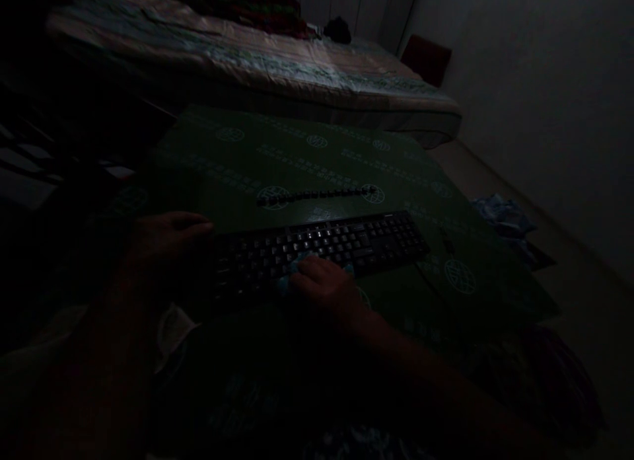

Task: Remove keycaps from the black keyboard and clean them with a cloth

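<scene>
A black keyboard (381,245) lies at a slight slant on a green printed table surface (307,166). My right hand (321,281) is closed over a light blue cloth (284,285), which it presses onto the lower middle keys. At the keyboard's far left corner is my left hand (171,238), with thumb and forefinger drawn together at the edge; its other fingers are lost in the dark. Behind the keyboard, small black keycaps (321,194) stand in a long row.
A cable (430,281) runs from the keyboard towards the near right. A pale crumpled piece (173,331) lies by my left forearm. Beyond the table stands a bed (277,57) with a patterned sheet. Bluish cloth (502,212) lies on the floor at right.
</scene>
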Tool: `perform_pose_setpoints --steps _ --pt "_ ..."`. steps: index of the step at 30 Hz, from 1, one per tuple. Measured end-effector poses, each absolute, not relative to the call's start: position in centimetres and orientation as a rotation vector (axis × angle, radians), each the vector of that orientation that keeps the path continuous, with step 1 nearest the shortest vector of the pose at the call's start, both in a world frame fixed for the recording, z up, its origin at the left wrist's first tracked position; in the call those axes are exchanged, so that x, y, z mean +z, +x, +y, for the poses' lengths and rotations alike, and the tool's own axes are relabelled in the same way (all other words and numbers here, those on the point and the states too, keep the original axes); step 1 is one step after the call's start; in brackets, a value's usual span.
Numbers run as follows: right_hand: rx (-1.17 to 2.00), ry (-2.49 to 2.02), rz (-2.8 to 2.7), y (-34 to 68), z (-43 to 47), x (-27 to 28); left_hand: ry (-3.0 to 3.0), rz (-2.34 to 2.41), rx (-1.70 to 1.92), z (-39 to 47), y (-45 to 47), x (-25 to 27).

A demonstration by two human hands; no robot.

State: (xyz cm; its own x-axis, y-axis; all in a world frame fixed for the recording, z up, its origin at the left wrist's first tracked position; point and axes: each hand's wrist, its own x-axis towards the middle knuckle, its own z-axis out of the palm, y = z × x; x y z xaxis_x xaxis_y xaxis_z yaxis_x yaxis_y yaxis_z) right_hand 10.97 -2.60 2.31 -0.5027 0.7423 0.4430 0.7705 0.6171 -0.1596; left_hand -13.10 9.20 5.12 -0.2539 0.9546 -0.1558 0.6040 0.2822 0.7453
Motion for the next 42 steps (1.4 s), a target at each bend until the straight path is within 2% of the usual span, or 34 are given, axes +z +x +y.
perform_pose_setpoints --steps 9,15,24,32,42 --pt "-0.080 -1.233 -2.338 14.3 -3.6 1.8 1.450 1.996 0.696 8.7 -12.7 5.8" --pt "-0.030 -1.212 -2.321 12.1 -3.7 1.8 1.452 2.012 0.681 9.0 -12.7 5.5" --pt "-0.139 -1.225 -2.472 11.9 -4.8 0.4 1.488 1.981 0.642 8.8 -12.8 5.7" --pt "-0.306 -1.154 -2.337 16.5 -4.8 0.1 1.498 1.986 0.649 8.4 -12.7 6.0" --pt "-0.344 -1.448 -2.151 22.9 -5.9 1.1 1.532 1.926 0.688 8.6 -13.1 5.5"
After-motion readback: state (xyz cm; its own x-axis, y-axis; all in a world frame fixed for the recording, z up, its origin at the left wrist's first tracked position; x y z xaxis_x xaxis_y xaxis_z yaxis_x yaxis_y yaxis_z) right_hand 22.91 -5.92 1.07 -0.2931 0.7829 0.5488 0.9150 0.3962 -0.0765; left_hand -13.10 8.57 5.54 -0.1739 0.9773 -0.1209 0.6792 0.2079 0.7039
